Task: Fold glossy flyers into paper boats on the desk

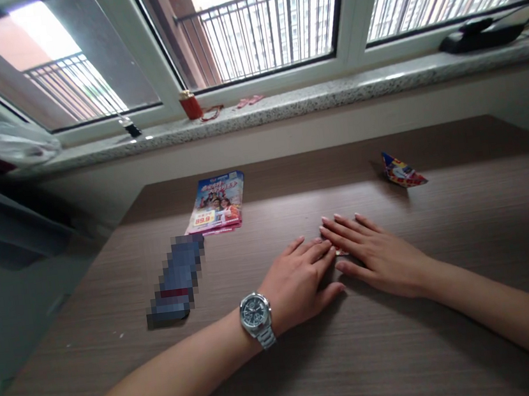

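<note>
My left hand (300, 277), with a metal watch (255, 313) at the wrist, lies palm down on the brown table (286, 375), fingers stretched out. From the other side my right hand (377, 255) also rests flat, its fingertips meeting those of the left. Under the fingers of both hands a small bit of printed red-and-white paper (341, 251) shows. Most of that paper is covered, so its shape cannot be made out. Farther back on the right stands a folded paper piece (402, 171) in blue, red and yellow.
A stack of printed flyers (218, 202) lies at the back left. Nearer to me is a dark blurred-out object (176, 283). On the stone windowsill (309, 93) are a red container (190, 105), a plastic bag (6, 139) and a black device (485, 34).
</note>
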`<state>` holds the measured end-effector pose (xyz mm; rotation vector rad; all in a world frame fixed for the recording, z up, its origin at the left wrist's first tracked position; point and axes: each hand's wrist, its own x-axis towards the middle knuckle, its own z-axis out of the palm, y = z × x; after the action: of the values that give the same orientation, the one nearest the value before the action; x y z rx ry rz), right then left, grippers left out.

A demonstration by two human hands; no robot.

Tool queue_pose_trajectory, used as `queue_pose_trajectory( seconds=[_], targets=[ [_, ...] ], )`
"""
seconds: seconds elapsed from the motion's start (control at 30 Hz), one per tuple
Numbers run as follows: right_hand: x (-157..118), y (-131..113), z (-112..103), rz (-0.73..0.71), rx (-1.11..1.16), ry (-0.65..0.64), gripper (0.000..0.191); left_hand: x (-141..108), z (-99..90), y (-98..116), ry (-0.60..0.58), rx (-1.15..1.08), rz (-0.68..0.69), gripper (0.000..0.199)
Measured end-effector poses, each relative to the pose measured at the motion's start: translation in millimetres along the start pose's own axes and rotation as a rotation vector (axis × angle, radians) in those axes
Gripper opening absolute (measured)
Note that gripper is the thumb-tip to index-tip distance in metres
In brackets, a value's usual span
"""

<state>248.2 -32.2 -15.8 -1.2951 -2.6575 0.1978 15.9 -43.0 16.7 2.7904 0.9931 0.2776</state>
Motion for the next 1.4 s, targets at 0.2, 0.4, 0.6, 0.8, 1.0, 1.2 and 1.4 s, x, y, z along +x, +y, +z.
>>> queue_pose_trajectory(
  seconds=[0.2, 0.4, 0.6, 0.8, 1.0, 1.2, 1.4],
  targets=[
    [1.0, -0.2, -1.0, 0.006, 0.024, -0.008, 0.067, -1.2, -1.3, 3.5, 0.012, 0.046, -0.013, 0.059],
    [0.5, -1.3, -1.3, 0.017, 0.031, -0.010, 0.066, -2.3, -0.7, 5.5, -0.010, 0.077, -0.021, 0.060],
    [0.6, -3.3, -2.2, 0.041, 0.012, -0.022, 0.065, -3.7, 0.5, 8.1, -0.011, 0.143, 0.015, 0.059],
    [-1.8, -3.1, 1.1, 0.038, -0.008, 0.021, 0.070, -5.1, 1.1, 7.2, -0.002, 0.162, 0.021, 0.061],
    [-2.3, -1.4, 5.1, 0.034, -0.011, 0.035, 0.069, -3.6, -1.1, 7.9, 0.008, 0.165, 0.034, 0.060],
    [-2.1, -1.0, 1.7, 0.041, 0.002, 0.021, 0.066, -2.2, -2.9, 5.2, 0.011, 0.134, 0.043, 0.057],
    [-2.4, 0.3, -2.0, 0.033, 0.054, 0.034, 0.060, -1.8, -1.8, -0.4, 0.065, 0.131, 0.016, 0.058]
  ],
)
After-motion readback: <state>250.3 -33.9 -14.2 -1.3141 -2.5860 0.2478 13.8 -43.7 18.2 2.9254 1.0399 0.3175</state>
